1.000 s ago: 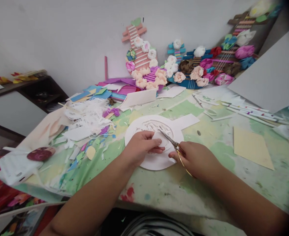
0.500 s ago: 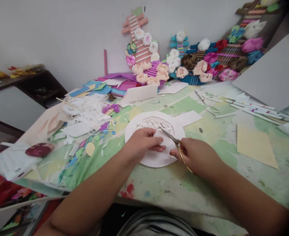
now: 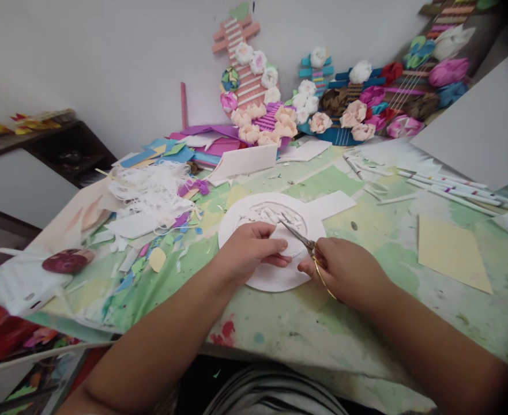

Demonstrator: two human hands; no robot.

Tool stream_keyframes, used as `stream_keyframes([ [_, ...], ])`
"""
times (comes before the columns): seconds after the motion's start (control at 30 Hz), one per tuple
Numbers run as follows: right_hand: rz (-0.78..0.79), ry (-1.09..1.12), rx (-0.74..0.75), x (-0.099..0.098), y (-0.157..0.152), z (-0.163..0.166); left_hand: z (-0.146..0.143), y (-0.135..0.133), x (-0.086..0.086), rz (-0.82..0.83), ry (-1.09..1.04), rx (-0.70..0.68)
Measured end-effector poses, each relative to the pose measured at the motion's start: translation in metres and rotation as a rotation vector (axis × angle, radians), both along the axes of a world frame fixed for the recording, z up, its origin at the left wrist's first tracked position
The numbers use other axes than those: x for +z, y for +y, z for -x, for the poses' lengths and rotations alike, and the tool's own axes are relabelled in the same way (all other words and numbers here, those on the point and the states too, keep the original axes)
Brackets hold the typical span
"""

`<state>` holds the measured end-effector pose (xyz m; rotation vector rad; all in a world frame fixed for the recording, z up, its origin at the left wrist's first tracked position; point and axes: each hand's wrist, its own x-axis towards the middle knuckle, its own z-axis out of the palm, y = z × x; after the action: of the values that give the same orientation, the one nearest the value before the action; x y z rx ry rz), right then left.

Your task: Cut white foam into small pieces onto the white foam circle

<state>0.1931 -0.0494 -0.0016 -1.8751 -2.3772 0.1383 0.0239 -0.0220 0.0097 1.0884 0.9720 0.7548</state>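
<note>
My left hand (image 3: 260, 249) pinches a small white piece of paper (image 3: 281, 235) between thumb and fingers. My right hand (image 3: 344, 268) is closed round the gold handles of a pair of scissors (image 3: 299, 235). Their blades point up and left, at the edge of the white piece; whether they bite into it I cannot tell. Under both hands lies a round white cardboard shape (image 3: 228, 222) with a straight neck reaching to the upper right. Small white cut bits (image 3: 264, 212) lie in its round middle, partly hidden by my left hand.
Tangled white string (image 3: 150, 190) and coloured paper scraps (image 3: 139, 265) spread over the left. Guitar-shaped crafts with paper flowers (image 3: 254, 86) lean on the wall. White sticks (image 3: 456, 190), a yellow paper sheet (image 3: 452, 253) and a large white board (image 3: 474, 127) are at the right.
The camera view has shifted slightly. Both hands, the scissors and the white piece keep nearly the same places.
</note>
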Motion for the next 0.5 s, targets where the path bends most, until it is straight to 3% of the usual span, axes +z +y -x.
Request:
stream_keyframes([
  [0.33, 0.054, -0.027, -0.012, 0.0025, 0.0014, -0.0016, -0.0034, -0.0015, -0.0019, 0.037, 0.065, -0.078],
  [0.5, 0.141, 0.009, -0.038, 0.0007, 0.0063, -0.0033, -0.0016, 0.0026, -0.0024, -0.008, 0.082, 0.069],
])
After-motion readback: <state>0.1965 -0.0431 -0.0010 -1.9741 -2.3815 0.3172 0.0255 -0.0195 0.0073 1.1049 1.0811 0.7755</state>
